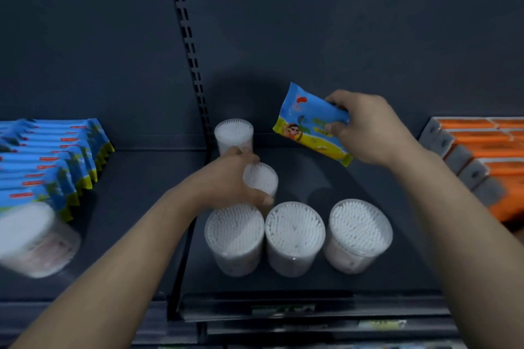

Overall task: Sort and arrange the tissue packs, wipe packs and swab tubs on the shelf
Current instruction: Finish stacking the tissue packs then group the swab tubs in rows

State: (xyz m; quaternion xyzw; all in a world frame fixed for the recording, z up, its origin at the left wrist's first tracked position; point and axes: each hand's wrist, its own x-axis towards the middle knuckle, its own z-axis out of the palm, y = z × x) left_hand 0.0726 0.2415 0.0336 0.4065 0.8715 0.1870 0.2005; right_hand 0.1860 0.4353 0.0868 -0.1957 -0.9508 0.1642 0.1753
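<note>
Head view: a blue and yellow wipe pack [310, 122] is held tilted in the air above the back of the shelf [141, 207]. The right grip [371, 130] pinches its right end between thumb and curled fingers. To its left, the left grip [226, 181] wraps round a swab tub [261, 178] standing in the middle of the shelf, with the thumb on the tub's near side. Just behind it stands another tub [234, 133], close to the fingertips; whether they touch it I cannot tell. In front, three more tubs stand upright in a row: the left one [234, 235] and the middle one [295, 235] are touching, and the right one [360, 232] stands a little apart. Beyond the slotted upright [190, 51], a row of blue wipe packs [54, 159] stands on edge, with a blurred, tilted tub [34, 238] at its near end. Stacked orange tissue packs [482, 156] fill the far right.
</note>
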